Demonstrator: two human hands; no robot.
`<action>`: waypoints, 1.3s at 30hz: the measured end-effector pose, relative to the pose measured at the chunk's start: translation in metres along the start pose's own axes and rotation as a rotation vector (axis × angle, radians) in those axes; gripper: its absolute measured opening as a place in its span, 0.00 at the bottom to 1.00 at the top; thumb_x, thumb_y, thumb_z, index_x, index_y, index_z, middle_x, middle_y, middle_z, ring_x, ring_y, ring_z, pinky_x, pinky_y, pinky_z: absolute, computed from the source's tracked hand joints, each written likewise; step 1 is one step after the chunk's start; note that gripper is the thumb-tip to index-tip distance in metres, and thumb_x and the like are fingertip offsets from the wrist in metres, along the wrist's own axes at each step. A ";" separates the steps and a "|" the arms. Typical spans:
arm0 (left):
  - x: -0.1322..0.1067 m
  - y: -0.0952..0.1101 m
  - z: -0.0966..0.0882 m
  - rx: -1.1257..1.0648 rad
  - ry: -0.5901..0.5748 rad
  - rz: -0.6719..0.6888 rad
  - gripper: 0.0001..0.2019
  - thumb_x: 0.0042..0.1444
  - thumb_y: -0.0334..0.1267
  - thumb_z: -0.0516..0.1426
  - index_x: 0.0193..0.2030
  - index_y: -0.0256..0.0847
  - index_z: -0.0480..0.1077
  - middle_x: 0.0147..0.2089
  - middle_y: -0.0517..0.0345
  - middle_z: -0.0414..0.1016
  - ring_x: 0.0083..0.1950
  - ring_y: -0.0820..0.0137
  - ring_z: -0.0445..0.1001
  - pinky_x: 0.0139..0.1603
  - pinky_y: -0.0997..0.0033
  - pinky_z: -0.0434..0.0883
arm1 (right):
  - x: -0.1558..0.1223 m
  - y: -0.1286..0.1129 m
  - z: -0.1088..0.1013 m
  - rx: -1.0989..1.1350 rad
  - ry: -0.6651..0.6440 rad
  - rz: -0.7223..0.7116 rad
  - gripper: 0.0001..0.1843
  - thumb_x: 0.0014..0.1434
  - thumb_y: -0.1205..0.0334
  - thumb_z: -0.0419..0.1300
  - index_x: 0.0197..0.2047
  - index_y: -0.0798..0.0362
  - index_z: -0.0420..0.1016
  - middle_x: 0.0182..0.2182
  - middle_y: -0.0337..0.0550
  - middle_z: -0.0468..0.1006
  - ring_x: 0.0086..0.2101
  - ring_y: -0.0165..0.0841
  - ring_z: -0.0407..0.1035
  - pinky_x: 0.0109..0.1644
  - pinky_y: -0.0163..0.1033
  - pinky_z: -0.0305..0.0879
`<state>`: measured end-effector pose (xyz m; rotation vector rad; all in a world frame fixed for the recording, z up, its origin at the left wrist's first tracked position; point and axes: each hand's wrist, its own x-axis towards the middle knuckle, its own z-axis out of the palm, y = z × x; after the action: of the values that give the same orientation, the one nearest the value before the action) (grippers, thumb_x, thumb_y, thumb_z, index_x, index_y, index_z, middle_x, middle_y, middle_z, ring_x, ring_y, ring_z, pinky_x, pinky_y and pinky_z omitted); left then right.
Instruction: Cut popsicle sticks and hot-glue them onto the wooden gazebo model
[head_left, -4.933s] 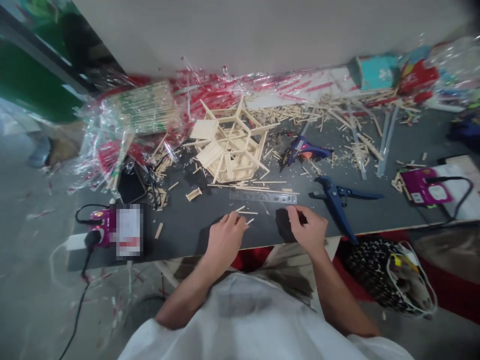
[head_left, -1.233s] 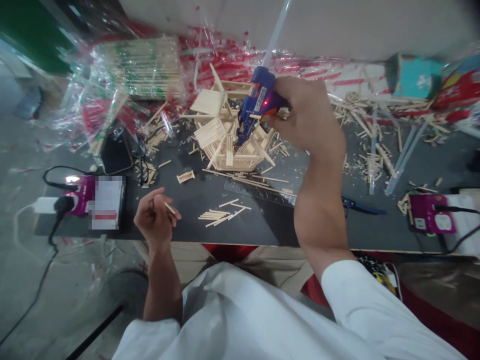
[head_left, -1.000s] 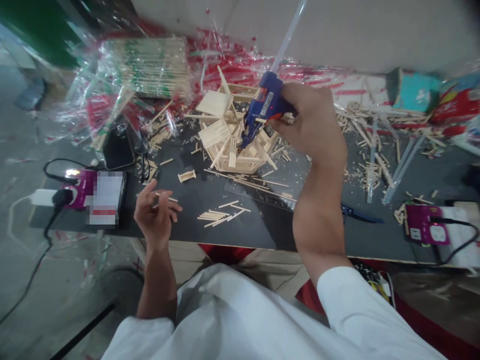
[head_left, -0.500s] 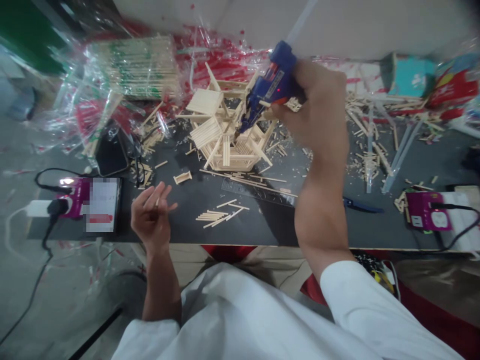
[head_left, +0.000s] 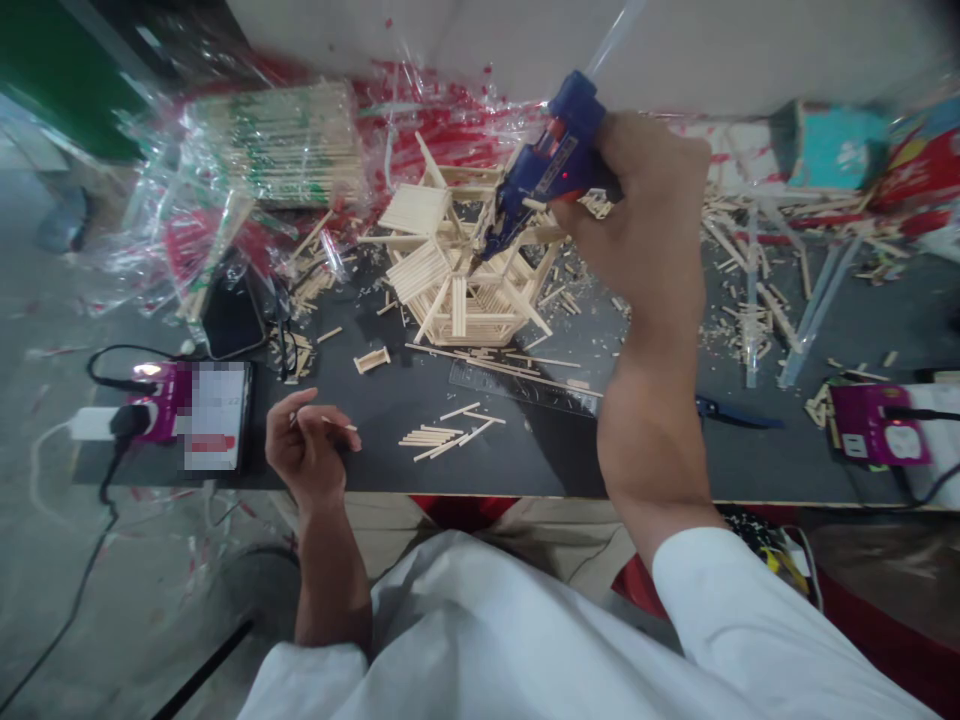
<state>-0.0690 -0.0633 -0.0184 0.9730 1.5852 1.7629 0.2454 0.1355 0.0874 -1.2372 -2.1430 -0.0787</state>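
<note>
Black table [head_left: 525, 460] | right hand [head_left: 645, 220] grips blue glue gun [head_left: 547, 165]; left hand [head_left: 304, 450] pinches pale stick [head_left: 337, 424]

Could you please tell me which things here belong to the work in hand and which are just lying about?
In use: glue gun in the right hand, nozzle at the stick model; thin stick in the left hand; cut sticks near it.
Lying about: ruler, blue cutter, phone, wrapped stick bundle.
</note>
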 end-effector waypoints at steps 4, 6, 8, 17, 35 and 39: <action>-0.001 0.001 0.000 0.044 -0.016 -0.013 0.23 0.59 0.60 0.66 0.45 0.41 0.71 0.23 0.67 0.73 0.15 0.77 0.66 0.13 0.78 0.63 | 0.000 0.000 -0.002 0.015 -0.023 -0.003 0.13 0.53 0.67 0.60 0.43 0.48 0.70 0.45 0.47 0.81 0.48 0.48 0.76 0.52 0.52 0.69; -0.002 0.002 0.000 0.070 -0.015 -0.024 0.23 0.59 0.61 0.65 0.45 0.41 0.71 0.23 0.68 0.72 0.15 0.77 0.65 0.14 0.78 0.62 | 0.001 -0.002 -0.003 0.020 -0.044 0.013 0.12 0.54 0.66 0.61 0.42 0.48 0.69 0.46 0.47 0.81 0.49 0.49 0.76 0.52 0.52 0.68; -0.001 0.002 0.000 0.088 -0.016 -0.024 0.23 0.60 0.61 0.64 0.45 0.42 0.71 0.22 0.68 0.71 0.15 0.77 0.64 0.14 0.78 0.60 | 0.002 -0.004 -0.004 0.016 -0.052 0.027 0.10 0.55 0.66 0.61 0.41 0.47 0.69 0.45 0.47 0.81 0.49 0.49 0.76 0.52 0.52 0.68; 0.001 0.000 -0.001 0.083 -0.038 0.051 0.19 0.65 0.56 0.62 0.41 0.40 0.75 0.16 0.68 0.65 0.14 0.79 0.60 0.16 0.77 0.57 | 0.002 -0.002 -0.003 0.016 -0.041 -0.011 0.10 0.56 0.65 0.60 0.42 0.49 0.70 0.45 0.44 0.81 0.50 0.48 0.75 0.52 0.52 0.67; 0.002 0.000 0.002 0.188 -0.013 0.018 0.22 0.66 0.60 0.59 0.40 0.40 0.74 0.17 0.69 0.62 0.14 0.79 0.58 0.15 0.79 0.54 | 0.001 -0.016 -0.019 -0.105 -0.129 0.059 0.17 0.67 0.57 0.50 0.54 0.42 0.74 0.51 0.49 0.80 0.55 0.47 0.72 0.58 0.55 0.67; 0.006 -0.001 0.005 0.200 -0.024 -0.008 0.25 0.63 0.63 0.59 0.41 0.39 0.73 0.20 0.69 0.61 0.16 0.80 0.57 0.15 0.80 0.54 | -0.001 -0.010 -0.018 -0.061 0.003 0.098 0.13 0.61 0.61 0.59 0.49 0.48 0.74 0.46 0.53 0.80 0.49 0.50 0.74 0.53 0.55 0.67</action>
<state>-0.0690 -0.0551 -0.0187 1.0738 1.7732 1.6039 0.2465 0.1228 0.1034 -1.3739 -2.0877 -0.1043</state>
